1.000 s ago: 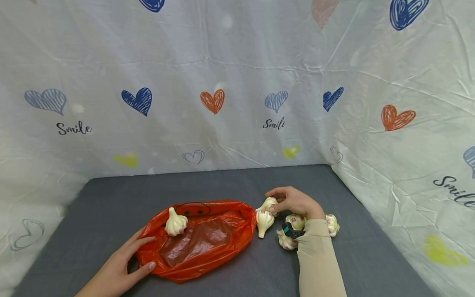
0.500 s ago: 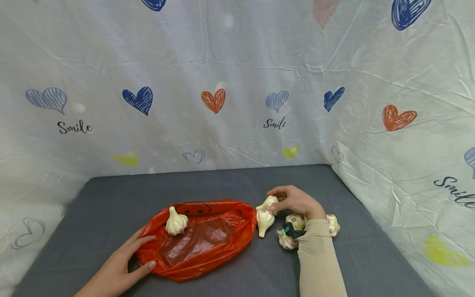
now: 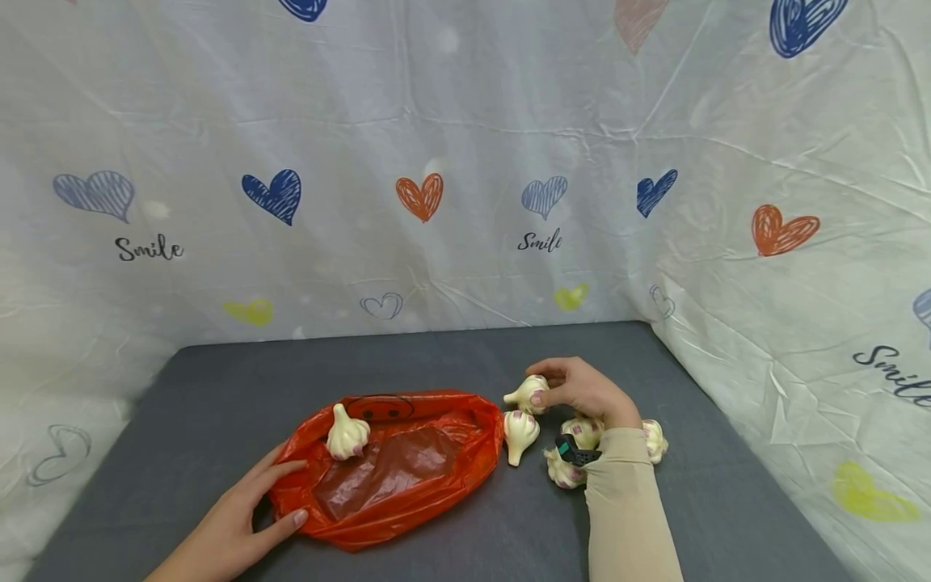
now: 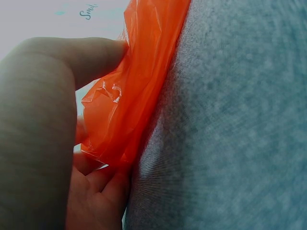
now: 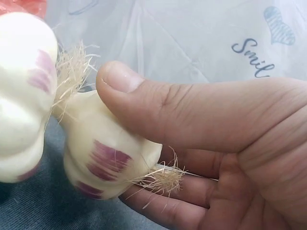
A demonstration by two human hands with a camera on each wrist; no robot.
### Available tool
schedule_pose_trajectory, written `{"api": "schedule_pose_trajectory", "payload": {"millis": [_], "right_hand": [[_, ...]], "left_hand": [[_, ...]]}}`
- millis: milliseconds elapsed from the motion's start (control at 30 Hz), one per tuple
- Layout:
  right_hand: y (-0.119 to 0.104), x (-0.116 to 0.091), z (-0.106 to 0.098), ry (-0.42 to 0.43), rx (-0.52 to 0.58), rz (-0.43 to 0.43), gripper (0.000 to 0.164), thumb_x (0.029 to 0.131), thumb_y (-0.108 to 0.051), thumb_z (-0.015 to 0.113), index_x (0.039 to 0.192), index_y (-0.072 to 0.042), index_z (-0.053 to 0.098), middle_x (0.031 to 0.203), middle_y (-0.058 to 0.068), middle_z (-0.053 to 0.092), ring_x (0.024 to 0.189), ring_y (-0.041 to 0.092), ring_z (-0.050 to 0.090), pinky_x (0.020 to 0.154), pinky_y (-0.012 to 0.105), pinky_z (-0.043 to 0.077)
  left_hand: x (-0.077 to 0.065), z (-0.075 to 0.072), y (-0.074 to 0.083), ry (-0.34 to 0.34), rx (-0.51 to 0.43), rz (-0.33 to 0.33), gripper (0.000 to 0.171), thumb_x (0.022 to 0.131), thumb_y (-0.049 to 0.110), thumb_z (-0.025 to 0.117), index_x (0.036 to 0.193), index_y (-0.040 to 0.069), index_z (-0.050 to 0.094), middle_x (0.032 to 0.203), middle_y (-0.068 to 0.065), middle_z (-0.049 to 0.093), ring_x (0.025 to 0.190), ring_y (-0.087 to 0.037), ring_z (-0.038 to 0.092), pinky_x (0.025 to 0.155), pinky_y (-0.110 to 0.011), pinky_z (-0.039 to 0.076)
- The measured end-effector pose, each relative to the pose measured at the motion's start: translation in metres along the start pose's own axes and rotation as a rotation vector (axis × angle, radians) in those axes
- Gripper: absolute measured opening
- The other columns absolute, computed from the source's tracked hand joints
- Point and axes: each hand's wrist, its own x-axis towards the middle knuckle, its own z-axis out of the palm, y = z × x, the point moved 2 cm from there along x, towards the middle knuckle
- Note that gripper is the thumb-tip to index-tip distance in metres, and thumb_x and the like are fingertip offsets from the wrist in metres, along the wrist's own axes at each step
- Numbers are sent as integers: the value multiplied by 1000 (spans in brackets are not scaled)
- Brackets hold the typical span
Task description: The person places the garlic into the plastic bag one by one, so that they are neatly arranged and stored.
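Observation:
A red plastic bag (image 3: 407,517) lies on the table with its mouth spread, a garlic bulb (image 3: 347,434) at its left side. Around the bag's left end my left hand (image 3: 243,517) holds it, thumb on the near side and fingers on the far side. My right hand (image 3: 585,392) grips a garlic bulb (image 5: 103,153) between thumb and fingers, to the right of the bag; its stem points left. Just in front of that bulb, another garlic bulb (image 3: 520,435) rests by the bag's right edge.
More garlic bulbs (image 3: 564,470) lie under and beside my right wrist, one bulb (image 3: 655,441) right of the sleeve. Dark grey cloth covers the table (image 3: 407,364). A white curtain (image 3: 465,267) printed with hearts stands behind and at both sides.
My right hand has risen slightly and moved a little away with its garlic bulb, parting it from the bulb in front. The left hand and bag stay in place.

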Motion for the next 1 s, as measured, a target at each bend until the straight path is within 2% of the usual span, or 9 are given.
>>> {"api": "schedule_pose_trajectory", "payload": {"millis": [300,500,600,767,900,1000], "right_hand": [[-9,-1,-2,38,-62,-17,64,96,-22,87,150,3,62,137,15,72,119,29,67,101,44,55],[-15,-3,-1,62,-36,-18,63,97,-20,86,151,3,61,127,14,74,97,29,75,98,47,58],[-18,-4,-2,75,-43,-29,63,98,-22,86,151,2,62,126,13,75,95,27,76,100,48,58],[-25,-3,0,94,-53,-78,61,97,-22,87,149,0,64,131,14,74,107,28,74,100,47,58],[-30,0,3,87,-64,-109,62,96,-22,88,149,-1,64,135,15,73,119,30,70,101,46,58],[-33,1,3,109,-84,-115,63,95,-25,89,148,-3,66,135,12,73,122,29,69,104,48,56]], "left_hand": [[-1,-1,2,-2,-14,-8,63,102,50,77,153,16,61,173,-31,28,149,-62,39,101,-73,51],[0,-2,3,-7,-29,-29,65,102,53,77,153,16,61,173,-31,27,151,-62,36,104,-74,49],[0,-2,3,5,-36,-21,65,101,54,77,152,17,61,174,-30,27,152,-60,35,105,-75,47],[1,-2,3,26,-38,5,64,101,54,77,152,18,62,174,-29,29,152,-59,36,106,-76,46],[0,-1,1,18,-49,-6,64,101,53,77,152,17,62,174,-29,28,152,-60,35,105,-76,46],[-1,-1,1,14,-51,-16,65,101,54,77,152,17,62,174,-29,28,152,-60,35,105,-76,46]]}}
